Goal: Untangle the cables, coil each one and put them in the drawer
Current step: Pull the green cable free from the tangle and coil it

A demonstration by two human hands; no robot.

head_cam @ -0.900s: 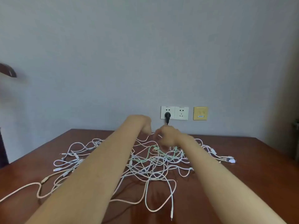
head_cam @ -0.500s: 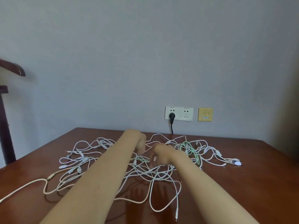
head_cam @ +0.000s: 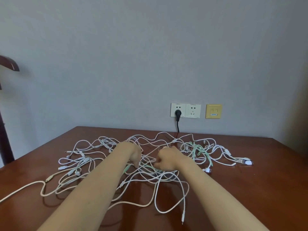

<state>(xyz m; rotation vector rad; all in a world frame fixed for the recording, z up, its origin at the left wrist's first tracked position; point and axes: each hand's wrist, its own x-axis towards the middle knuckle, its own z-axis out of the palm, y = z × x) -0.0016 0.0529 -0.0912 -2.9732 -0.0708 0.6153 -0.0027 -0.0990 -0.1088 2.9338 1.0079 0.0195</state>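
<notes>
Fingers (head_cam: 138, 162) of left hand (head_cam: 134, 154) and right hand (head_cam: 167, 158) curled down into cable tangle (head_cam: 150, 171), centre of table (head_cam: 250, 197); actual pinch hidden, cannot tell. Strands likely light, limp, snag-prone; plug ends catch loops. Best hold: free connector (head_cam: 208, 170) at right, feed back through.

— What sort of place is this?
— A plain indoor room, home or office, can't tell which. Grey wall (head_cam: 150, 64) with sockets (head_cam: 185, 110), one holding a black plug (head_cam: 178, 112).
— More?
— Yellow plate (head_cam: 214, 111) just right of the sockets, polished wooden table (head_cam: 258, 189) below them.
</notes>
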